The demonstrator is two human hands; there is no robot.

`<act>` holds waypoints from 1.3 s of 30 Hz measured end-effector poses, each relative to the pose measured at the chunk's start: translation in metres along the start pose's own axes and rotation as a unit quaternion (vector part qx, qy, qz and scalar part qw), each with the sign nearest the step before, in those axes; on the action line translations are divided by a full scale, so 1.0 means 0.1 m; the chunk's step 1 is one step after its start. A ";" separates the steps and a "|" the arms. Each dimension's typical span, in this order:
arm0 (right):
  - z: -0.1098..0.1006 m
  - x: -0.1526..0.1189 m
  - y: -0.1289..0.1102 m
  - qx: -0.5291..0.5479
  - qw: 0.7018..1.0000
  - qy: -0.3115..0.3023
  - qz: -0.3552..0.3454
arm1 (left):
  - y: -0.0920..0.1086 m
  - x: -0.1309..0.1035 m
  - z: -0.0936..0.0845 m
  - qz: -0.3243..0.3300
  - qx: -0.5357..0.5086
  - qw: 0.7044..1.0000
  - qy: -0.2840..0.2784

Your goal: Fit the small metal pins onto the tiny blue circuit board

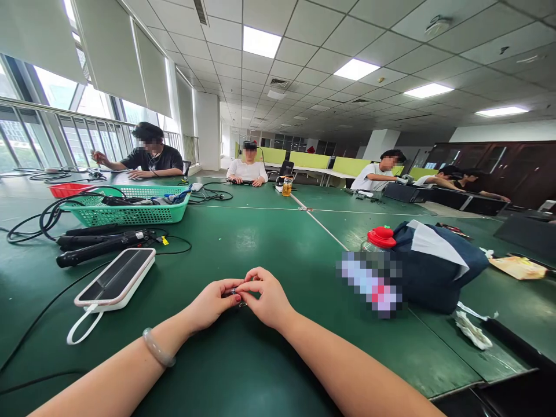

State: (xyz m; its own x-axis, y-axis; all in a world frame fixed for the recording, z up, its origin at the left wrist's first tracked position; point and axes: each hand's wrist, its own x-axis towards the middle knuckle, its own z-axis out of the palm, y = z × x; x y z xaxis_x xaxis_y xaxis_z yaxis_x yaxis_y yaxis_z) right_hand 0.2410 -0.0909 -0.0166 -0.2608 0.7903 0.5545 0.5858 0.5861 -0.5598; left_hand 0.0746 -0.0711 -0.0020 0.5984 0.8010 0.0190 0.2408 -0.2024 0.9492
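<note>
Close together over the green table (243, 359), my two hands meet at the fingertips around a small shiny metal piece (234, 291). My left hand (212, 304) pinches it from the left, thumb and fingers closed. From the right, the thumb and fingers of my right hand (267, 298) pinch at the same piece. Most of it is covered by my fingers, so its kind cannot be made out. A pale bangle (158, 348) circles my left wrist.
To the left lie a phone (116, 279) with a white strap, black rod-like handles (104, 246), cables and a green basket (130, 215). On the right are a red-lidded bottle (382, 237), a dark blue bag (434, 272) and a crumpled tissue (473, 331). Several people sit farther off.
</note>
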 end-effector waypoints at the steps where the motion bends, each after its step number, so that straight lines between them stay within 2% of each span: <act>1: 0.00 0.00 0.00 -0.001 1.000 0.001 -0.001 | 0.00 0.00 0.00 0.001 -0.006 1.000 -0.001; 5: -0.01 0.00 0.00 -0.010 1.000 0.001 -0.008 | -0.02 0.00 -0.01 0.012 0.004 1.000 -0.001; 9: -0.04 0.02 0.00 -0.027 0.999 0.005 0.022 | -0.06 0.01 -0.07 0.000 0.122 0.991 0.060; 12: -0.04 0.02 0.01 -0.056 0.996 -0.053 0.039 | -0.10 0.02 -0.13 -0.038 0.199 0.973 0.114; 15: 0.01 -0.01 0.03 -0.084 0.988 -0.132 0.021 | -0.14 0.02 -0.15 -0.056 0.215 0.965 0.142; 20: 0.11 -0.04 0.02 -0.107 0.982 -0.155 0.004 | -0.14 0.02 -0.13 -0.060 0.224 0.962 0.142; 32: 0.12 -0.01 0.08 -0.112 0.981 -0.157 0.000 | -0.09 0.01 -0.10 -0.049 0.245 0.961 0.122; 35: -0.07 0.05 -0.02 -0.075 0.992 -0.099 -0.016 | -0.08 0.00 -0.10 -0.046 0.255 0.959 0.115; 37: -0.32 0.09 -0.16 -0.012 0.999 0.033 0.007 | -0.08 0.00 -0.10 -0.055 0.258 0.959 0.107; 39: -0.58 0.10 -0.32 0.046 0.985 0.168 0.017 | -0.09 0.00 -0.10 -0.068 0.258 0.959 0.097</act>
State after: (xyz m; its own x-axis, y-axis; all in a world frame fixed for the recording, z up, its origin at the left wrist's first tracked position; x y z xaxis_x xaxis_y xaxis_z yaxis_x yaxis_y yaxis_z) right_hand 0.2644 -0.1116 0.0428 0.0348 0.7147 0.6986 0.5139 0.5867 -0.6258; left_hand 0.0650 -0.0636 -0.0070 0.3927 0.9196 0.0122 0.6825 -0.3003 0.6663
